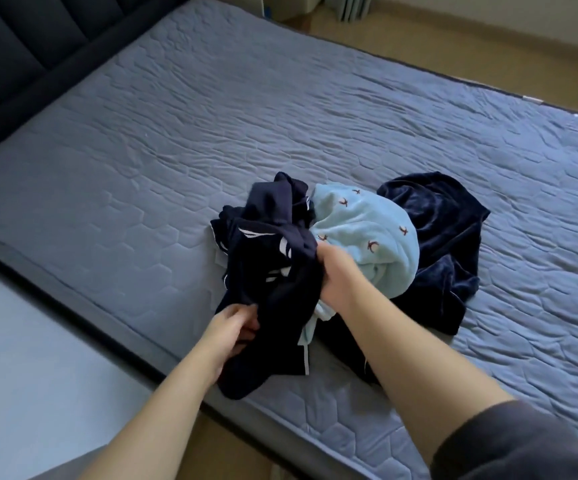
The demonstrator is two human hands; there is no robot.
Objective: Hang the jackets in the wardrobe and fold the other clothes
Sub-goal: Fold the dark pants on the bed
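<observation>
Here, head view: the navy top (270, 265) lies heaped on the bed (211, 116) against the blue fleece (367, 233). The left hand (235, 327) pinches its lower fold, and the right hand (336, 275) grips its upper bunch. Best lift it free and shake it open.

1. No word, number or brand name can be read anywhere in view.
2. The navy garment (273, 258) bears white stripe marks, but no letters show in them.
3. The light-blue garment (367, 237), at 3 o'clock from it, carries small dark-red stitched motifs, which are shapes and not letters.
4. A white tag (531, 98) on the mattress (176, 150) edge, toward 1 o'clock, is too small to read.
</observation>
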